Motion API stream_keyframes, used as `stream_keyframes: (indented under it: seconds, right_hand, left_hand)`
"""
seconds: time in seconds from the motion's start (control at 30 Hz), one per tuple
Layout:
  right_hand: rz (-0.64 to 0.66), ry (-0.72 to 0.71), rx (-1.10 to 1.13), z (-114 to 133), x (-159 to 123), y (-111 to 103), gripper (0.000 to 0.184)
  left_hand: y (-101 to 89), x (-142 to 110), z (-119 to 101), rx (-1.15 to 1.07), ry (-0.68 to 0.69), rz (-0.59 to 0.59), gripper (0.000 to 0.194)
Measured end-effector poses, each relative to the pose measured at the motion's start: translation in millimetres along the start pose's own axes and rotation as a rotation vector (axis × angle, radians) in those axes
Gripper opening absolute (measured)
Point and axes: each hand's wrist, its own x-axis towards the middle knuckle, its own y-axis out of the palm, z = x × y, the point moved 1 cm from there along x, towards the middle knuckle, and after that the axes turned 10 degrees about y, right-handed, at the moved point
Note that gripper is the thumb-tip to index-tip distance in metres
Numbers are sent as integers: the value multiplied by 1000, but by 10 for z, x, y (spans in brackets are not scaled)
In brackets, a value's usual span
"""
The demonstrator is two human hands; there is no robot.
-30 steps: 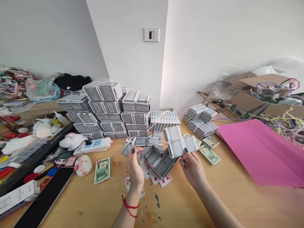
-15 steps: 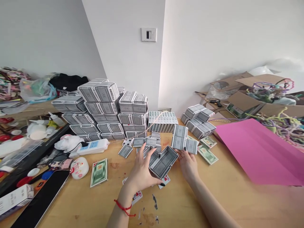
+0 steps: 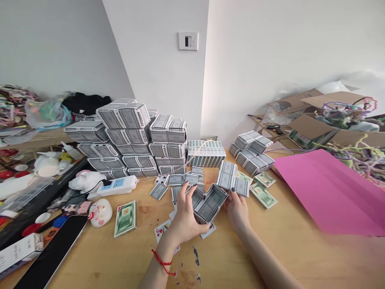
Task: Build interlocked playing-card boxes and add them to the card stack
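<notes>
A: Where is the open box (image 3: 213, 201)?
B: At the middle of the table (image 3: 224, 265), in front of the person, tilted, its hollow side up. It is made of folded grey-backed playing cards. Whether it touches the wood, I can't tell.

A: What is the left hand (image 3: 187, 221) doing?
B: Gripping the box from its left side, thumb at the near corner and fingers spread wide over the far edge. A red bracelet (image 3: 164, 263) circles that wrist.

A: And the right hand (image 3: 238, 210)?
B: Its thumb and fingertips are pinched together on the lower edge of a flat card panel (image 3: 227, 175), held up just beside the box's right end.

A: What lies close by?
B: Loose cards (image 3: 159, 191) behind and left of the box, and some face-up cards (image 3: 162, 229) near the left forearm.

A: Farther out?
B: A tall stack of card boxes (image 3: 132, 120) at the back left, a smaller stack (image 3: 252, 154) at the back right, and a row of card packs (image 3: 207, 153) between them. A white power strip (image 3: 122, 185) sits in front of the tall stack, a green card pack (image 3: 125, 218) nearer the person. On the right lies a pink sheet (image 3: 331, 192).
</notes>
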Motion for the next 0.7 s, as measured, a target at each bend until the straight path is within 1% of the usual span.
stream_keyframes:
  seconds: [0.1, 0.23, 0.3, 0.37, 0.47, 0.5, 0.6, 0.7]
  right_hand:
    - [12, -41, 27, 67, 26, 2, 26]
    - [9, -29, 29, 103, 54, -29, 27]
    - [-36, -16, -8, 105, 58, -62, 26]
    - [-128, -56, -65, 124, 49, -105, 24]
    - [-307, -213, -226, 217, 8, -169, 19]
    - [-345, -260, -287, 258, -10, -182, 18]
    - [-364, -336, -388, 357, -44, -200, 16]
    - [-360, -331, -396, 346, -26, -204, 19]
  left_hand:
    - [53, 5, -35, 30, 12, -18, 104]
    - [122, 7, -114, 92, 73, -57, 105]
    - [162, 1, -169, 106, 101, -76, 102]
    - [219, -13, -240, 94, 112, -90, 101]
    - [346, -54, -369, 40, 106, -118, 100]
    - [395, -71, -411, 19, 102, -130, 100]
    - [526, -110, -491, -40, 54, -174, 97]
    - [572, -108, -469, -60, 8, -175, 94]
